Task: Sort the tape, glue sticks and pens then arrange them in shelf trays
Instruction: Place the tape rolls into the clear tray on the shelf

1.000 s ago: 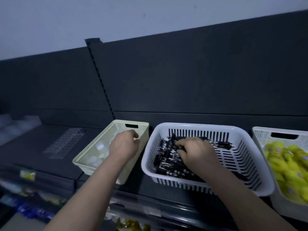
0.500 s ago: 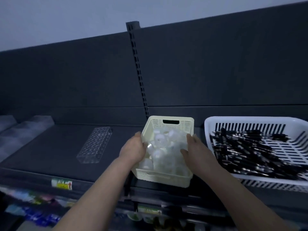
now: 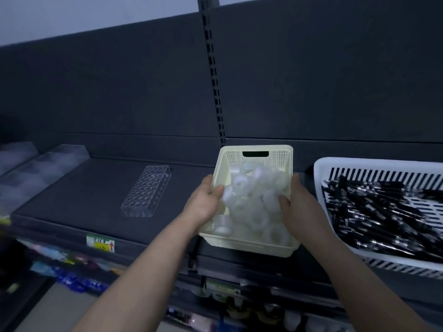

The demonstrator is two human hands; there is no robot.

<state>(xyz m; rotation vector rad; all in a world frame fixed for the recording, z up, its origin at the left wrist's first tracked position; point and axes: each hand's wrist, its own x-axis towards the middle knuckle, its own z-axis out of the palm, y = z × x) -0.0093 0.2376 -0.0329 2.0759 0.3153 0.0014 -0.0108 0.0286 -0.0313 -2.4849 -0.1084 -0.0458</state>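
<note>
Left hand (image 3: 203, 205) grips the left wall of the cream perforated plastic basket (image 3: 247, 246), thumb hooked over the rim inside, fingers on the outside. Right hand (image 3: 300, 208) grips the right wall the same way, thumb inside among the contents. The basket is full of clear-white tape rolls (image 3: 254, 208) in a loose heap. It sits at the front edge of the dark grey shop shelf (image 3: 72, 200), handle slot on its far wall.

Just right of it is a white slatted plastic basket (image 3: 335, 162), cut off by the frame edge, holding a pile of black pens (image 3: 383, 212). Left of the cream basket, apart from it, a clear acrylic holder with rows of round holes (image 3: 146, 190) lies on the shelf. A green-yellow price label (image 3: 100, 243) is on the shelf front. A slotted dark upright (image 3: 213, 68) runs up the back panel. Lower-shelf goods are too blurred to tell.
</note>
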